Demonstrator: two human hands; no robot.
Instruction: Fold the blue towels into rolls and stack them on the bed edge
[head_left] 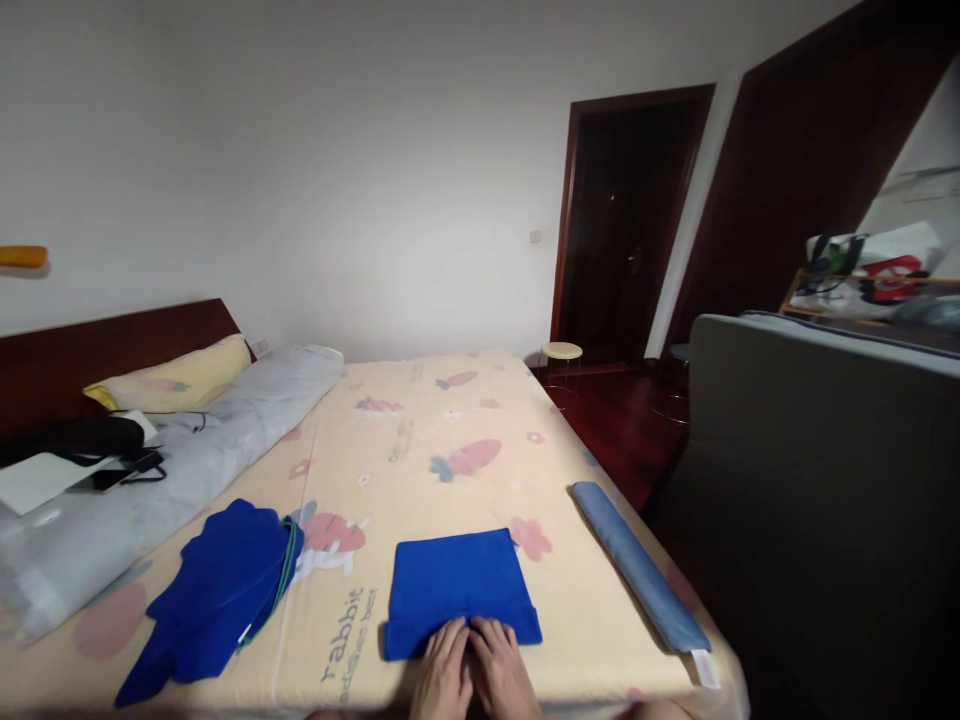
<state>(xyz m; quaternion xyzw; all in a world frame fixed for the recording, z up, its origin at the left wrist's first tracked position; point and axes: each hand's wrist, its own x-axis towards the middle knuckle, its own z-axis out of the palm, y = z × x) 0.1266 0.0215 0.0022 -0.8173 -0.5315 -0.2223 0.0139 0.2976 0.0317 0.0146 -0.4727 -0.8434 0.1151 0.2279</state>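
Note:
A folded blue cloth (457,575) lies flat on the bed at the near edge, roughly rectangular, with a turned-over strip along its near side. On that strip, close together near its middle, are my left hand (445,668) and my right hand (501,665). Both hands have their fingers bent and pressed together on the fabric; the thumbs are mostly hidden. To the left lies a crumpled blue cloth piece (217,590) with a green cord (285,572) along its right side. A long rolled blue-grey bundle (637,565) with a white tag rests on the right.
The bed has a cream sheet (420,420) with carrot and rabbit prints. Along its left side lie a grey rolled quilt (225,450), a yellow pillow (180,375) and dark straps (82,437). A grey panel (810,460) stands right; a round stool (562,351) is near the doorway.

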